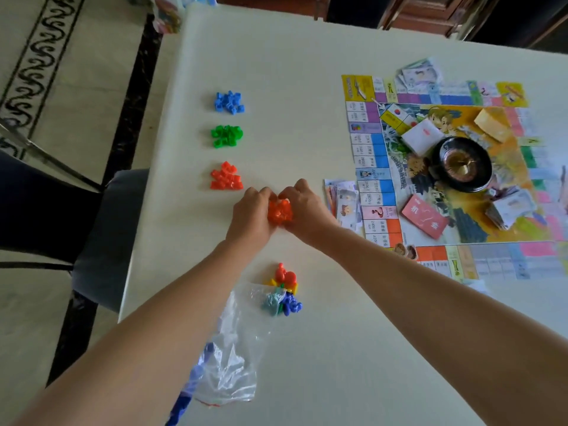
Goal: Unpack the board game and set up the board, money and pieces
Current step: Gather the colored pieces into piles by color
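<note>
My left hand [250, 212] and my right hand [304, 207] cup a heap of orange plastic pieces [279, 212] between them on the white table [276, 56], fingers curled round the heap from both sides. Left of my hands lie three sorted heaps in a column: blue pieces [229, 102], green pieces [226, 135] and red pieces [226, 176]. The game board [384, 167] lies unfolded on the right, carrying a black roulette wheel [460, 164], a red card deck [425, 220], a white card deck [420, 137] and banknote stacks [508, 207].
Mixed coloured pawns [284, 289] lie at the mouth of a clear plastic bag [230, 358] near my left forearm. More banknotes [341, 201] sit at the board's left edge, others [419, 73] at its far edge. A dark chair [101, 229] stands at the table's left side.
</note>
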